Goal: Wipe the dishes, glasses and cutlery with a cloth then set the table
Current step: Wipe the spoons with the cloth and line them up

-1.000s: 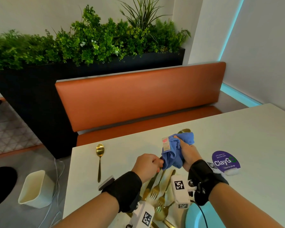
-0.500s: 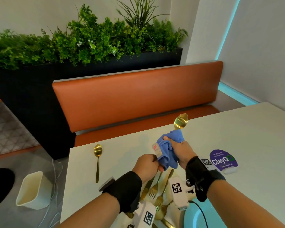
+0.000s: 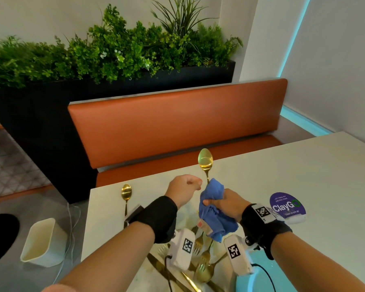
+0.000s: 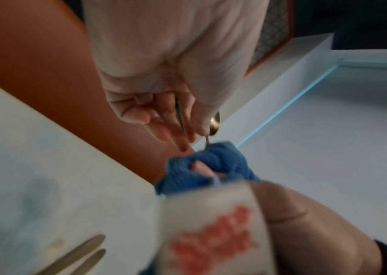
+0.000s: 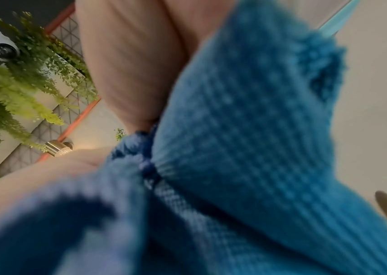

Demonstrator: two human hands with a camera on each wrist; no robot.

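The tabletop is white and mostly bare at its far side, which suits the setting-out that comes after the wiping. Behind it runs an orange bench, backed by a dark planter of greenery. On the floor to the left stands a pale bin.

A purple sign sits on the tabletop just beyond the right wrist. At the near edge lies a heap of gold cutlery, forks among them, probably the pieces waiting their turn.

The cloth is blue and bunched in the right hand, whose fingers are curled tight around it. It wraps the stem of a gold spoon, whose bowl stands clear above, upright over the tabletop; bunching the cloth likely lets it rub the stem on all sides at once.

The left hand is just beside the cloth. In the left wrist view its fingers pinch the spoon's stem above the cloth, apparently to steady it while the other hand rubs.

A second spoon lies flat near the tabletop's left edge, well apart from the heap, seemingly already wiped and set in place.
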